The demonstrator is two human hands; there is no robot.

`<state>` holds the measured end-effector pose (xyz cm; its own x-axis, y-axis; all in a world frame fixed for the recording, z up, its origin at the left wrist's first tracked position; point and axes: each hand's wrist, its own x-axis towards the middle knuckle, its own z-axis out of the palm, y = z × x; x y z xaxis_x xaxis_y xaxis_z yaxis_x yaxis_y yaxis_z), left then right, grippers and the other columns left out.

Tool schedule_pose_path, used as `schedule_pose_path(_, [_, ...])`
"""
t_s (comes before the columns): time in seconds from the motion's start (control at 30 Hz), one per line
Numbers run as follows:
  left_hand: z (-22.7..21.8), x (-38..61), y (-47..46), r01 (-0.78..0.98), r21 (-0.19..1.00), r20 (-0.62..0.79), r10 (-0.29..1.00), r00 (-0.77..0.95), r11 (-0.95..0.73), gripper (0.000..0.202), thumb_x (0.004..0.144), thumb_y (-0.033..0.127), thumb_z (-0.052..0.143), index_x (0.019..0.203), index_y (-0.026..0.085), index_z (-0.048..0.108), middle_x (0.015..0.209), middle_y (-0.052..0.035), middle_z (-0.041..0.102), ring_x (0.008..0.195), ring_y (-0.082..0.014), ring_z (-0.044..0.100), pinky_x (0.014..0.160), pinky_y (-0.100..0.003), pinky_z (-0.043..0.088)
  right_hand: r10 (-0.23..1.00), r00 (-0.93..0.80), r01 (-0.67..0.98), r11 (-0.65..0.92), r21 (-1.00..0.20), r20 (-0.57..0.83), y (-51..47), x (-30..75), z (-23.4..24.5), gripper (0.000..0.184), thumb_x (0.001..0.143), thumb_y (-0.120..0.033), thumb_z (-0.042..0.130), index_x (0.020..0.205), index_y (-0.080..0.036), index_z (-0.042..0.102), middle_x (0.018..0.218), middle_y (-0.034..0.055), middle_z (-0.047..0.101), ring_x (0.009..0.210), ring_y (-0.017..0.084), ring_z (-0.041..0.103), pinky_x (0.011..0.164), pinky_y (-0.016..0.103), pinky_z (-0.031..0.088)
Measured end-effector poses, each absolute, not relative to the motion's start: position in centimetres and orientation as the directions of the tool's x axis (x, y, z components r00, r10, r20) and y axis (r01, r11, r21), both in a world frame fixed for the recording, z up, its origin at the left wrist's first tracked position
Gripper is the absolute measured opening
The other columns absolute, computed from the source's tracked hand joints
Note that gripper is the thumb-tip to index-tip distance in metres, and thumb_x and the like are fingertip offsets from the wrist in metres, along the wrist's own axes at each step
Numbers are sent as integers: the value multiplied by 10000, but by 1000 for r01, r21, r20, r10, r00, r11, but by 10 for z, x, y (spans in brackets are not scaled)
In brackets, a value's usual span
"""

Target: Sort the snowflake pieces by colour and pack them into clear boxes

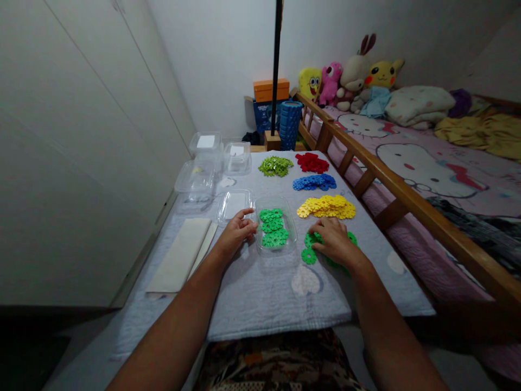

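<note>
With the half-open left hand [238,233], steady the adjacent box [289,218]; gather green discs [313,239] beneath the right hand [336,240], grip not discernible.

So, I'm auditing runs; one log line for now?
left hand: at clear plastic container; right hand: at loose green snowflake discs; contents: more green discs

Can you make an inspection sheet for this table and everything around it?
Surface: pale blue-grey patterned tablecloth.
Work things: green plastic flower-shaped discs, some in a clear plastic box; yellow pile, blue pile, red pile and lime-green pile beyond.
Clutter: folded cream sheet, left side.
Hands: left hand at the box's left rim; right hand on loose green discs.
Cables: nothing seen.
Surroundings: wooden bed, colourful plush toys, white cupboard.
</note>
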<state>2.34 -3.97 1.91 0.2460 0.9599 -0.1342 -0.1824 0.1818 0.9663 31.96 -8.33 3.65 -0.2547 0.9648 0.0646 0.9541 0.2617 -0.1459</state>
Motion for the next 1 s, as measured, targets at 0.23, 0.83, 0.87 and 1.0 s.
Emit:
schedule_pose_path(0.23, [17,22,-40,-179,966,-138,957,255,187,624,700,350,800,1233,187,521,657,80,532,505,-73,452,504,-216,343,963,-259,926,270,-263,74,-84,321,40,126,774,-126,654,840,-233,645,930,49,659,945,239,555,804,354,382])
schedule_pose_path(0.83, [19,23,-39,-192,963,-135,953,270,190,661,696,378,813,1245,174,506,631,89,530,503,-76,449,503,-216,345,936,-283,828,350,-439,211,-47,249,69,120,890,-169,598,883,-231,700,891,37,731,936,228,585,928,406,329])
schedule_pose_path(0.87, [19,23,-39,-192,963,-135,953,270,191,661,694,378,814,1243,173,507,631,88,530,505,-76,452,505,-216,346,936,-282,839,346,-420,209,-47,248,64,133,903,-176,588,893,-235,707,896,38,734,947,234,578,939,418,316])
schedule_pose_path(1.0, [19,23,-38,-195,962,-133,952,274,191,660,703,369,805,1248,166,494,630,90,531,504,-73,442,511,-215,352,926,-249,858,347,-379,283,-45,253,55,197,902,-156,579,990,-251,728,1081,61,728,1044,264,542,955,434,302])
